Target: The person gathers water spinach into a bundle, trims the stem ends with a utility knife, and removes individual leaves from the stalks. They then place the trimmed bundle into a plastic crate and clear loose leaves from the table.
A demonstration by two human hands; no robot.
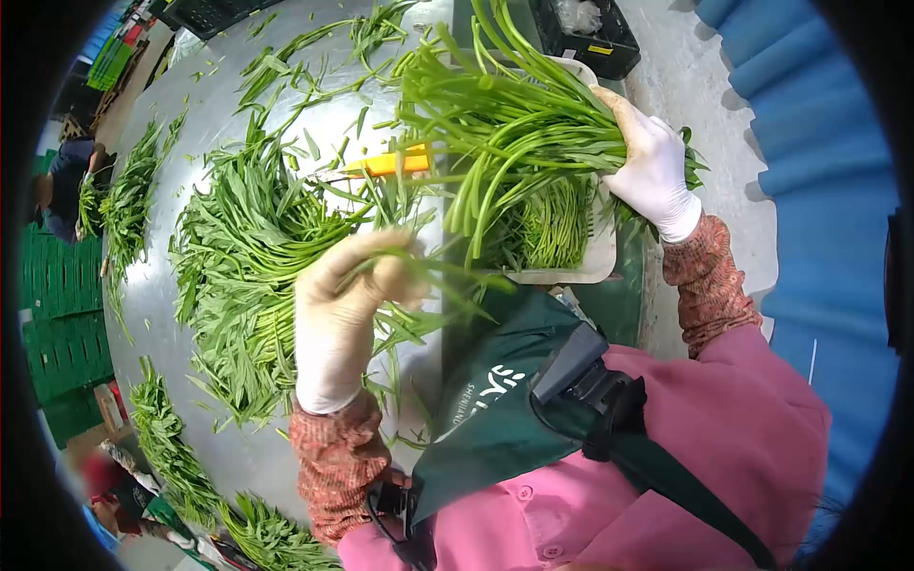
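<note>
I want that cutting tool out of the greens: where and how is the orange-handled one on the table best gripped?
Probably mid-way along its orange handle, from above: that stretch looks uncovered, while the thin end points toward the leafy pile and the rear end appears close to the bunch in the right hand.

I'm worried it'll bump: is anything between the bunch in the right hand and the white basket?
Nothing visible: the green bunch in the right hand overlaps the white basket from this view, hiding part of it.
</note>
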